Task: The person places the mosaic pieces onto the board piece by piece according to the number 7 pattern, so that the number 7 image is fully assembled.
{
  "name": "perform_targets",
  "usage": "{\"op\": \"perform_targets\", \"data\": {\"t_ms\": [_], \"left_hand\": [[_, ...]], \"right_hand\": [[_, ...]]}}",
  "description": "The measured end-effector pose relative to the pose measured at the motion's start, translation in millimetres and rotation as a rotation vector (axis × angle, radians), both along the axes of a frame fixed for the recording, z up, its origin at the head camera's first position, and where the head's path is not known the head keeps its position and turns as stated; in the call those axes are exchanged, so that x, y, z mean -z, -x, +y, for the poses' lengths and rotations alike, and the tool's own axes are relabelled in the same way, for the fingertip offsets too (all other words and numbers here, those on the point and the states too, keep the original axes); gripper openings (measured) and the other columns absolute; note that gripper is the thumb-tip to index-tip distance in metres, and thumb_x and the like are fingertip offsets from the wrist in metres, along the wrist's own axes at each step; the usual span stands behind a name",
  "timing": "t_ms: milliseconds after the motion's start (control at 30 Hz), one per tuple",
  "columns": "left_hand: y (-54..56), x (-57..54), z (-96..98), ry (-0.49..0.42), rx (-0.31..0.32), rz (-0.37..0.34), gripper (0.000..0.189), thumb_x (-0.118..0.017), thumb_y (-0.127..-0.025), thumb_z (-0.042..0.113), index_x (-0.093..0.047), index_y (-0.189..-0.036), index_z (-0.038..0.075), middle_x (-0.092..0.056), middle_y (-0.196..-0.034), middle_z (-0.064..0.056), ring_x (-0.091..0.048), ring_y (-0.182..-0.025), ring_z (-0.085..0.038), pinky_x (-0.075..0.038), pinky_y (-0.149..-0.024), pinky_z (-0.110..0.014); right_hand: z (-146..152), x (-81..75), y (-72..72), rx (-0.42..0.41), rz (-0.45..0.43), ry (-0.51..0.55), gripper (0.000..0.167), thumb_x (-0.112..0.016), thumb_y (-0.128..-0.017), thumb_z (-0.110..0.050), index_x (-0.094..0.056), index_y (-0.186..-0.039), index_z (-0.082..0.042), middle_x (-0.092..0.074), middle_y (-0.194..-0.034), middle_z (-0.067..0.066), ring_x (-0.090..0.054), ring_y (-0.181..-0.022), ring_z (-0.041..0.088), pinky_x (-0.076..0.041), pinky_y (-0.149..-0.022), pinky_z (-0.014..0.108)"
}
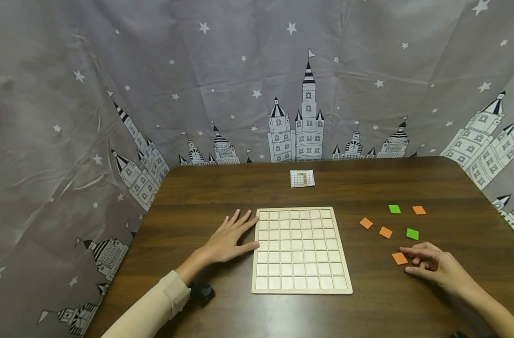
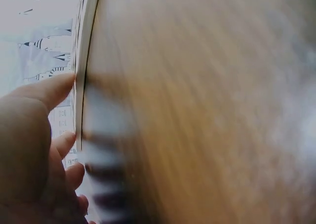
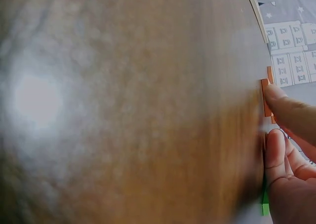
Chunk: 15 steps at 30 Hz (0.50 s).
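Observation:
A pale wooden board [image 1: 301,250] with a grid of square recesses lies on the table. My left hand [image 1: 229,238] is spread flat at its left side, with thumb and fingertip touching the board's edge; the left wrist view shows the same hand [image 2: 29,145] beside the rim. My right hand [image 1: 440,268] hovers low at the right, fingers loosely bent. Its index fingertip is at the corner of an orange square tile [image 1: 400,258], the thumb just beside it. In the right wrist view the thumb [image 3: 291,108] overlaps an orange tile [image 3: 265,98]; contact is unclear.
Other orange tiles [image 1: 385,232] and green tiles [image 1: 412,234] lie scattered right of the board. A small printed grid card [image 1: 302,179] sits near the table's far edge. A grey castle-print curtain [image 1: 257,70] hangs behind the wooden table [image 1: 223,188].

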<state>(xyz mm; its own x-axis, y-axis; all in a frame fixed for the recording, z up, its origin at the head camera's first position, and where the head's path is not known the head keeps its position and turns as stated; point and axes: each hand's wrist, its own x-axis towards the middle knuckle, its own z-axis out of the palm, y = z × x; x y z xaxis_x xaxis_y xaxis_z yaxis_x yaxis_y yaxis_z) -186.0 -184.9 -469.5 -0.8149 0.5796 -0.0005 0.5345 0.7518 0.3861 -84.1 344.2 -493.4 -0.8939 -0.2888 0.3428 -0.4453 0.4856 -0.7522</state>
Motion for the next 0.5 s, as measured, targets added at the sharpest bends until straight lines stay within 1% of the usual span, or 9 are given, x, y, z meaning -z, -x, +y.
{"op": "perform_targets", "data": {"t_ms": [133,233,433,500], "left_hand": [[-0.6,2.6,-0.7,0.006,-0.004,0.003,0.075,-0.052,-0.098,0.056,-0.030,-0.159,0.018,-0.020,-0.163,-0.014,-0.008,-0.149,-0.044,-0.009,-0.114,-0.065],[-0.4,3.9,-0.6,0.015,-0.003,-0.007,0.076,-0.052,-0.098,0.057,-0.027,-0.160,0.020,-0.018,-0.164,-0.013,-0.007,-0.149,-0.042,-0.008,-0.115,-0.065],[0.7,7.5,-1.0,0.040,-0.003,-0.002,0.076,-0.047,-0.098,0.061,-0.023,-0.161,0.025,-0.014,-0.165,-0.009,-0.004,-0.150,-0.038,-0.005,-0.117,-0.062],[0.6,8.8,-1.5,0.041,-0.003,0.002,0.076,-0.046,-0.098,0.061,-0.023,-0.161,0.025,-0.014,-0.166,-0.008,-0.004,-0.150,-0.038,-0.005,-0.117,-0.061]], "right_hand": [[1.2,1.2,1.3,-0.018,0.021,-0.014,0.045,-0.079,-0.073,0.015,-0.071,-0.116,0.003,-0.056,-0.095,-0.003,-0.051,-0.077,0.004,-0.040,-0.052,0.023],[2.1,1.5,1.8,-0.011,0.033,-0.034,0.045,-0.079,-0.073,0.014,-0.073,-0.115,0.000,-0.056,-0.095,-0.004,-0.050,-0.075,0.004,-0.038,-0.051,0.023],[0.5,-0.1,2.4,0.033,0.029,-0.082,0.035,-0.081,-0.073,0.010,-0.074,-0.106,0.000,-0.055,-0.091,-0.006,-0.049,-0.073,0.003,-0.038,-0.053,0.022],[0.0,-0.6,3.2,0.032,0.033,-0.087,0.033,-0.081,-0.073,0.010,-0.074,-0.103,-0.001,-0.055,-0.089,-0.006,-0.049,-0.072,0.003,-0.038,-0.052,0.022]]}}
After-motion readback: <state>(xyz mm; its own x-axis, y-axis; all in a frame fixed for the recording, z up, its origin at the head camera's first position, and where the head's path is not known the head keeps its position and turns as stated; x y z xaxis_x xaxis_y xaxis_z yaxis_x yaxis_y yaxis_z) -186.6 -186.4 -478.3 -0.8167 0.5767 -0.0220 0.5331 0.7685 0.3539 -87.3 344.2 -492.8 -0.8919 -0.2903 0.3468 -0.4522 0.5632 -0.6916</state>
